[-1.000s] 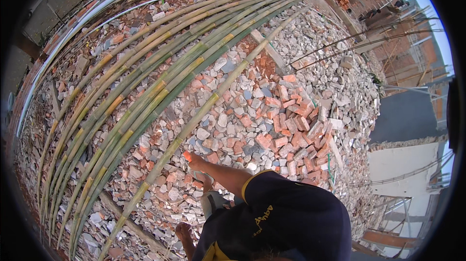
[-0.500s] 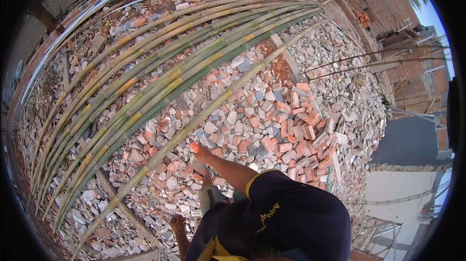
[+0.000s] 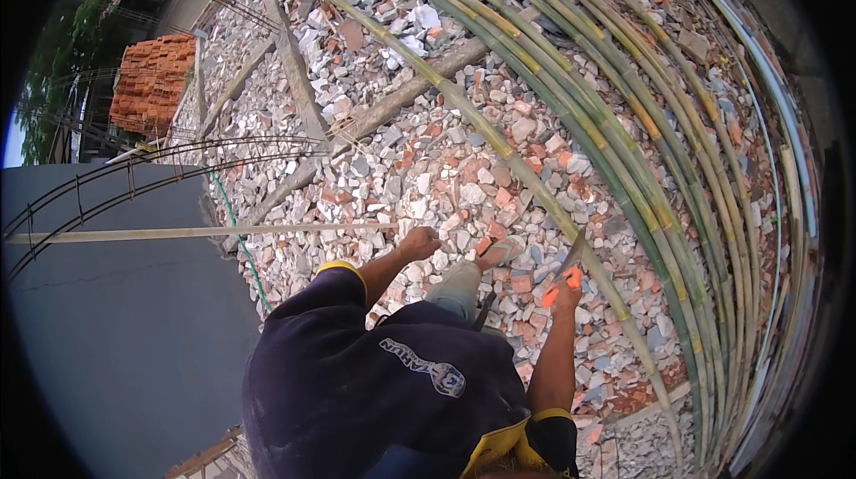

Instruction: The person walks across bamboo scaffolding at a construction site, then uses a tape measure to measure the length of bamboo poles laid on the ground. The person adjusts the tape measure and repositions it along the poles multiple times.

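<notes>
In my right hand is a hand saw, its orange handle gripped and its blade pointing up and away. The blade's tip reaches a single long bamboo pole; I cannot tell whether they touch. My left hand is held out over the rubble with its fingers curled in. Whatever it may hold is hidden. Just beyond its knuckles ends a thin wooden strip, apart from the hand as far as I can see. Several green and yellow bamboo poles lie side by side further right.
Broken brick and stone rubble covers the ground around my sandalled foot. Concrete beams cross it ahead. At the left are a bent rebar frame, a grey wall surface and stacked orange bricks. Pale pipes run along the right.
My view and body have turned, so the bamboo now lies to my right instead of across the left. The saw blade now shows beside the single pole. My left hand has come forward.
</notes>
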Motion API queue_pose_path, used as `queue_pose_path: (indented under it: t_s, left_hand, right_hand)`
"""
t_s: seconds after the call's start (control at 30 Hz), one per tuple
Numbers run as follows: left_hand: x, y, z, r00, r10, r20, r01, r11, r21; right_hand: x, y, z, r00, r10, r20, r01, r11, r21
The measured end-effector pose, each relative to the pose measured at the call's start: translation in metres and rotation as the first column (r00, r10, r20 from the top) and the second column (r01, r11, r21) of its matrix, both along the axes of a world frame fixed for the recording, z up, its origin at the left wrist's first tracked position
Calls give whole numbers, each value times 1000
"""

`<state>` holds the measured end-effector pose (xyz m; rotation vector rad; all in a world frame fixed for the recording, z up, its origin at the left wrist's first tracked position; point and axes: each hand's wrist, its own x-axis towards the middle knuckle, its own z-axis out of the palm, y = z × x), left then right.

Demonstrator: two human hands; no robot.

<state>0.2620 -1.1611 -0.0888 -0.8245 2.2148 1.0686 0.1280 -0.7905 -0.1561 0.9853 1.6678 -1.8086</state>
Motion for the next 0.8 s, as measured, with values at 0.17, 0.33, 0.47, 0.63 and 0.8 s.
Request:
queue_pose_path:
  t_s: [0.17,0.33,0.47,0.63,0.8]
  left_hand:
    - [7,2,-7,1000,-7,2,7,999,-51]
    - [6,-4,-8,991,129,39,-133,979,154]
    - [1,-8,-6,983,186,8,-181,945,273]
    - [2,-10,-2,975,190,116,-212,952,221]
    - [-3,-18,-5,966,155,207,-206,945,254]
  right_hand:
    - [-11,-2,13,991,-22,-132,3,989,-145]
    - [7,-1,-3,979,25,-200,-7,996,89]
    - [17,-2,-25,991,131,-27,-112,918,380]
    - [28,-7,-24,997,77,-22,-64,931,360]
    - [24,-8,-7,995,92,-43,-64,898,435]
